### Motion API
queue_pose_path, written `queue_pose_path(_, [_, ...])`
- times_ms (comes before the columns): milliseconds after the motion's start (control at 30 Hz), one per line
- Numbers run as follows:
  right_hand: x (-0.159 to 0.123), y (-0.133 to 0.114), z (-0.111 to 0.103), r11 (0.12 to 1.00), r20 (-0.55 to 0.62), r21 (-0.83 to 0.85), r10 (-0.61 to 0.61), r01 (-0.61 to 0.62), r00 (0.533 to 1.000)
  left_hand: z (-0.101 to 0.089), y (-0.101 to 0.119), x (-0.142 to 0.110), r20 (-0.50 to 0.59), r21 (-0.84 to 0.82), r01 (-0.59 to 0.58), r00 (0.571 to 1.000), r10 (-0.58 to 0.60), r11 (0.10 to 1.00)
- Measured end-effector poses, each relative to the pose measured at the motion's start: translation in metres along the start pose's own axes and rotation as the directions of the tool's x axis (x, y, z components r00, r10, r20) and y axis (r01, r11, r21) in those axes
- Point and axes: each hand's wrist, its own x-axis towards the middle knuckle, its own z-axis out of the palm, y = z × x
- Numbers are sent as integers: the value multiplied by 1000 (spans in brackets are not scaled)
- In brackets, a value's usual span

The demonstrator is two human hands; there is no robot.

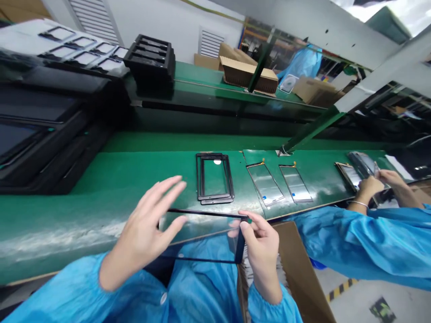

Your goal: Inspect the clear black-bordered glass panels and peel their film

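Note:
I hold a thin black-edged glass screen panel (202, 235) flat in front of me, above my lap and the near edge of the green bench (101, 188). My left hand (148, 224) steadies its left end, fingers stretched out, thumb and fingertips on the edge. My right hand (261, 240) pinches its right end between thumb and fingers. Just beyond, a small stack of black frames (214, 178) lies on the bench.
Two clear panels (265, 183) (296, 183) lie right of the frames. A co-worker's hands (370, 185) in blue sleeves handle panels at the far right. Black trays (151, 56) and cardboard boxes (249, 74) sit on the back shelf. An open carton (296, 269) stands beside my right knee.

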Motion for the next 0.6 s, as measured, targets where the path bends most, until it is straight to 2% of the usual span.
queue_pose_path(67, [-4, -1, 3, 999, 9, -29, -28, 28, 1000, -2, 4, 13, 175, 72, -171, 972, 157, 983])
queue_pose_path(133, [-7, -1, 5, 999, 14, -31, -30, 30, 999, -3, 6, 23, 314, 27, -224, 927, 204, 974])
queue_pose_path(167, [-8, 0, 5, 999, 14, -25, -24, 24, 1000, -2, 6, 25, 347, 4, -221, 915, 206, 975])
queue_pose_path(333, [-7, 4, 6, 999, 13, 27, 24, -24, 1000, 1, 11, 20, 323, 15, -208, 927, 192, 978])
queue_pose_path(400, [-5, 4, 8, 998, 87, 44, 37, -40, 996, 4, 17, 18, 350, -5, -150, 926, 142, 989])
queue_pose_path(467, [-2, 4, 9, 995, 211, 58, 62, -76, 976, 8, 23, 16, 407, -87, -47, 910, 78, 995])
queue_pose_path(533, [3, 5, 10, 986, 287, 105, 92, -126, 954, 12, 27, 15, 461, -206, 109, 888, -2, 972])
queue_pose_path(600, [8, 8, 8, 970, 258, 180, 111, -161, 960, 15, 28, 11, 485, -343, 312, 866, -118, 886])
